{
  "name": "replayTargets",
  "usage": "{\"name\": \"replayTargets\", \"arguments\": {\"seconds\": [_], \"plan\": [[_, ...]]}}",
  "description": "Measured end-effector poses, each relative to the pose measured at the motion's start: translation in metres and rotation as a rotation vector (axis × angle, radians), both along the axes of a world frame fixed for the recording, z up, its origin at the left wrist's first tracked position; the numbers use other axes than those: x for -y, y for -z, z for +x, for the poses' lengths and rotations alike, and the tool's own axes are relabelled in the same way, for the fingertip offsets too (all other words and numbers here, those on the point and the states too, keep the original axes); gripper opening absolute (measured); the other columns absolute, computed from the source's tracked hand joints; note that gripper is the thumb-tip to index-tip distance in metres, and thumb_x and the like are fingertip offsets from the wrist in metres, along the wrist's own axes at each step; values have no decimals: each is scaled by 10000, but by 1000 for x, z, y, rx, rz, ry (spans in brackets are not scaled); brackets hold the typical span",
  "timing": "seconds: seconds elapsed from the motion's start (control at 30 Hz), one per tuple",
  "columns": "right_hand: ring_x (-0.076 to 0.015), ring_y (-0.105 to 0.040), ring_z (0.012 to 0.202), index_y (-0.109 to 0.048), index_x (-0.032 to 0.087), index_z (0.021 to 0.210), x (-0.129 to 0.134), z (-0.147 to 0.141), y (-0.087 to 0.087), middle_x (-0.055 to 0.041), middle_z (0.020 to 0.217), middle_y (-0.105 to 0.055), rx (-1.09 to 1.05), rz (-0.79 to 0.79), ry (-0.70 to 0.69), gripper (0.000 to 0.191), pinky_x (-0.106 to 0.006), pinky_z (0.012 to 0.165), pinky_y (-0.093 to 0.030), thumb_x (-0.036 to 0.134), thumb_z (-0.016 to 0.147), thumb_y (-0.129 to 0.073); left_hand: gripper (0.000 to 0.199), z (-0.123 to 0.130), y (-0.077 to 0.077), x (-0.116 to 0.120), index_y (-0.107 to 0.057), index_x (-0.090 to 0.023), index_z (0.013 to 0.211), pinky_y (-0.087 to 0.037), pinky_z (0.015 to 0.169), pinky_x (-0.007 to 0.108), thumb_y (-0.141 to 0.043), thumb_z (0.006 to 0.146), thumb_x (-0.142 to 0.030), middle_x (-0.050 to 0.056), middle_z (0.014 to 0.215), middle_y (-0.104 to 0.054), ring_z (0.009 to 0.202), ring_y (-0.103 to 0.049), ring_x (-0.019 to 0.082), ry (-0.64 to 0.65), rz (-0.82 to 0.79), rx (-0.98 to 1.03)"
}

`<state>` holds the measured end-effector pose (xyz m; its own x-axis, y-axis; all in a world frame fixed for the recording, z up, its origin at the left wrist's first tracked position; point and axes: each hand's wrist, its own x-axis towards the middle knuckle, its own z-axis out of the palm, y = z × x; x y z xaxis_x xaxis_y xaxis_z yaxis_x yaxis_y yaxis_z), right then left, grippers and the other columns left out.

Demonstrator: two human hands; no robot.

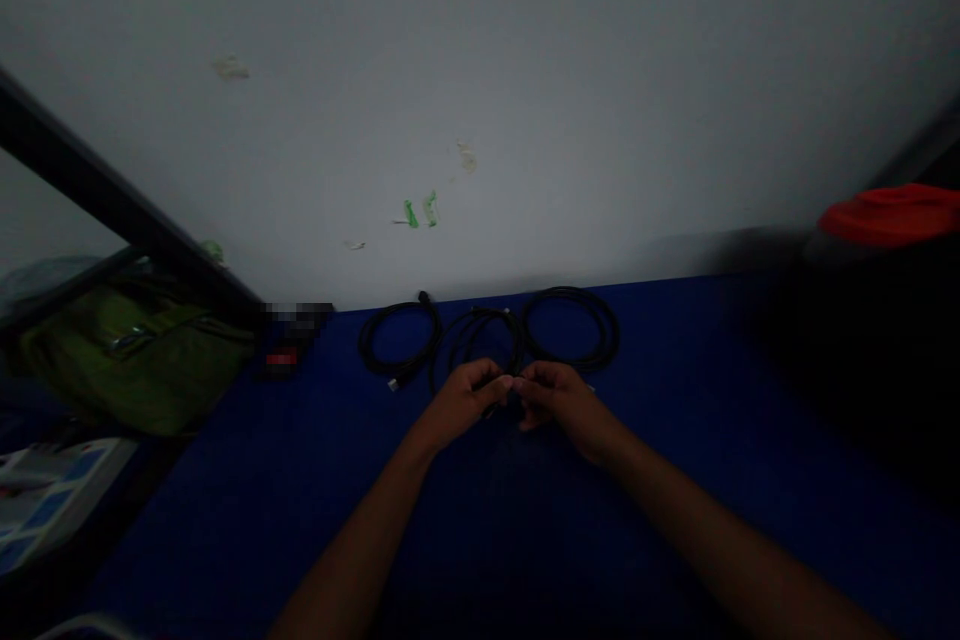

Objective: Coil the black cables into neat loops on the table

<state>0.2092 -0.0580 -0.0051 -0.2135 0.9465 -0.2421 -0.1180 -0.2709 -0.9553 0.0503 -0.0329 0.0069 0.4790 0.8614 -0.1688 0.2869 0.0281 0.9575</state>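
Observation:
Three coiled black cables lie side by side on the blue tabletop [480, 520] near the wall. The left coil [397, 342] has a silver plug [393, 384] at its near end, and the right coil [571, 328] is the neatest. My left hand [466, 398] and my right hand [561, 402] meet at the centre, fingers curled around a dark length of the middle cable [480, 335]. The dim light and my fingers hide most of the part they hold.
A white wall with tape marks rises behind the table. An olive green bag [131, 360] and a small black object [285, 355] sit at the left, with a power strip [52, 500] below them. A dark heap topped with red cloth [892, 215] sits at the right.

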Motion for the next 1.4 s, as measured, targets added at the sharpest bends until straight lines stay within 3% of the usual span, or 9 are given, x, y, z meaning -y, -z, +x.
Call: {"name": "replayTargets", "arguments": {"seconds": [0.17, 0.3, 0.47, 0.6, 0.73, 0.83, 1.2, 1.4], "plan": [[-86, -518, 491, -504, 161, 688, -2, 4, 2, 31, 584, -530, 91, 145, -38, 263, -242, 501, -481, 398, 726, -610, 338, -1, 1, -1, -499, -148, 687, -278, 448, 189, -510, 780, -474, -44, 561, -458, 470, -391, 63, 6, 8, 23], [-98, -539, 530, -529, 172, 744, -5, 7, 3, 11, 648, -564, 323, 391, 42, 202, -226, 502, -450, 368, 790, -551, 355, -2, 1, -2, -508, -143, 666, -282, 455, 194, -498, 788, -476, -36, 565, -466, 475, -403, 65, 3, 9, 43], [-105, -550, 534, -519, 181, 769, -6, 9, 7, 6, 664, -571, 431, 500, 63, 183, -225, 503, -441, 349, 838, -494, 362, -1, -3, -1, -515, -141, 668, -281, 447, 195, -517, 769, -489, -30, 583, -489, 470, -415, 64, -6, -11, 39], [-144, -563, 675, -519, 185, 850, -5, 9, 9, -40, 775, -582, 647, 739, 136, 116, -265, 604, -459, 296, 852, -486, 365, -1, -5, -1, -512, -142, 658, -275, 437, 193, -524, 763, -491, -36, 562, -480, 455, -407, 61, -17, -11, 56], [-165, -557, 765, -525, 173, 922, -2, 11, 5, -81, 852, -564, 802, 987, 6, 140, -292, 670, -462, 188, 883, -391, 352, -2, -3, -2, -508, -137, 650, -290, 453, 194, -535, 768, -468, -31, 570, -489, 457, -404, 57, -12, -14, 93], [-164, -551, 789, -517, 176, 980, -1, 13, 2, -88, 881, -564, 803, 1057, -71, 166, -290, 681, -465, 171, 884, -383, 337, -4, -2, -3, -510, -136, 657, -301, 466, 195, -542, 770, -452, -29, 586, -491, 468, -404, 56, -15, -14, 120], [-146, -554, 746, -544, 197, 842, -4, 16, 0, -41, 802, -563, 636, 973, -23, 74, -273, 666, -457, 239, 854, -484, 327, -6, 0, -3, -530, -147, 695, -315, 480, 195, -557, 762, -466, -31, 589, -498, 497, -433, 66, 13, -73, 128], [-114, -575, 615, -519, 199, 800, -5, 13, 3, -6, 744, -585, 458, 634, 42, 81, -234, 551, -466, 269, 798, -560, 339, -9, 2, -5, -540, -143, 722, -325, 489, 198, -514, 797, -473, -21, 593, -501, 497, -434, 69, 28, -121, 148]]}}
